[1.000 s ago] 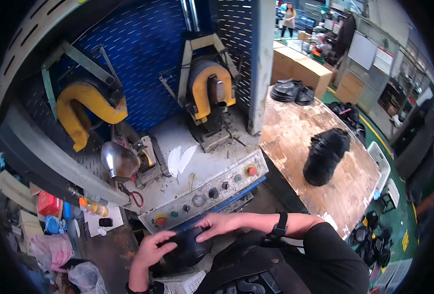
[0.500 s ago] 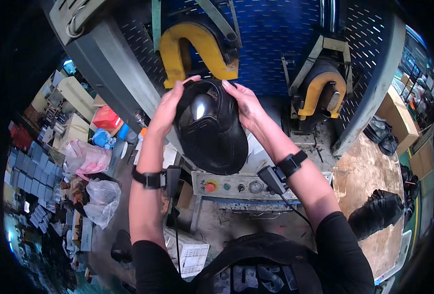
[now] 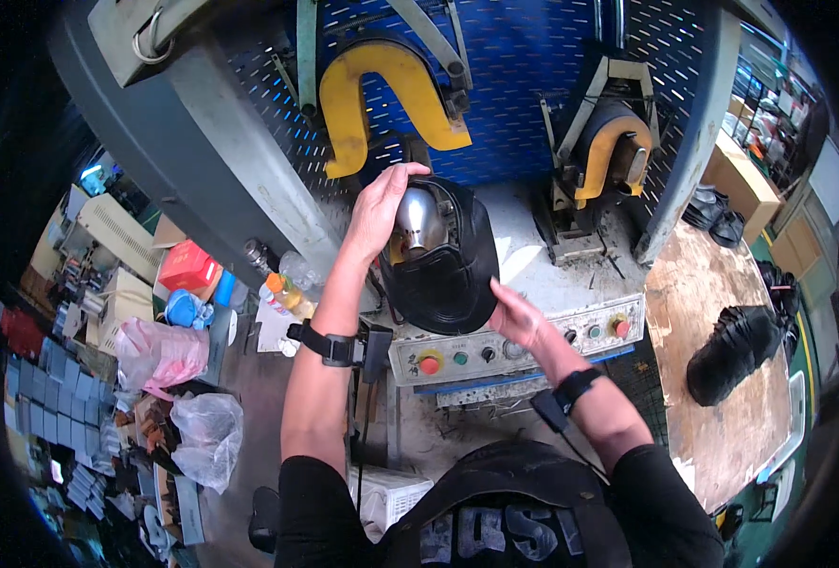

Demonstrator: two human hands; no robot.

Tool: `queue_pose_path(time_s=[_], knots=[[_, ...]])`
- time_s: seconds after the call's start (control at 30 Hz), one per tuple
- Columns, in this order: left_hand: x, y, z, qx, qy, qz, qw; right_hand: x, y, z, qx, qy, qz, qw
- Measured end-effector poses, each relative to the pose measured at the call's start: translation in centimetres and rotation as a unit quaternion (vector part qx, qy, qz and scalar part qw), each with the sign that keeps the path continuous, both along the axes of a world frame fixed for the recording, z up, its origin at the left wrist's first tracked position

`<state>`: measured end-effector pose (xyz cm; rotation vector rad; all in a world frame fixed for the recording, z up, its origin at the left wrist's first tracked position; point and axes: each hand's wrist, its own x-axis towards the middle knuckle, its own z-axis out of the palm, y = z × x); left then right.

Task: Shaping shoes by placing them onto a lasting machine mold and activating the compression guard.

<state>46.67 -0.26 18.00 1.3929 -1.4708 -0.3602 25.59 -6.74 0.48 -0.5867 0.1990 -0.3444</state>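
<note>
A black shoe upper (image 3: 441, 293), toe toward me, sits around a shiny metal form (image 3: 420, 220) that shows through its opening. My left hand (image 3: 379, 216) grips the upper's far left edge, its fingers bent over the rim. At the near right side of the toe is my right hand (image 3: 519, 318). Its thumb presses on the upper's edge, and its other fingers are partly hidden beneath. Just beyond the upper rises a yellow U-shaped clamp (image 3: 382, 71) of the machine, apart from both hands.
A control panel (image 3: 552, 333) with red and green buttons lies below the upper. At the right stands a second machine station with an orange U-shaped pad (image 3: 618, 151). Black shoes (image 3: 737, 350) lie on a wooden table (image 3: 694, 417). A grey post (image 3: 249, 142) and bottles (image 3: 292, 293) stand left.
The upper has moved slightly right and now sits around the metal form below the yellow clamp. My right hand has slid from its far edge to the toe's near right side.
</note>
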Motion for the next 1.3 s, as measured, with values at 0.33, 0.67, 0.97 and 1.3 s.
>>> queue_pose_path(time_s=[0.33, 0.67, 0.97, 1.3], knots=[[-1.1, 2.1, -1.7, -0.186, -0.147, 0.005, 0.971, 8.2, 4.0, -6.4, 0.099, 0.138, -0.350, 0.921], [-1.8, 3.3, -3.1, -0.243, -0.200, -0.021, 0.949, 13.7, -5.8, -13.3, -0.409, 0.328, -0.527, 0.669], [-3.2, 11.1, -15.4, -0.099, 0.071, 0.075, 0.990, 15.6, -7.5, -12.9, -0.396, 0.294, -0.480, 0.726], [-4.9, 15.7, -22.6, 0.114, 0.282, 0.058, 0.951, 17.1, -8.7, -15.9, -0.414, 0.288, -0.575, 0.644]])
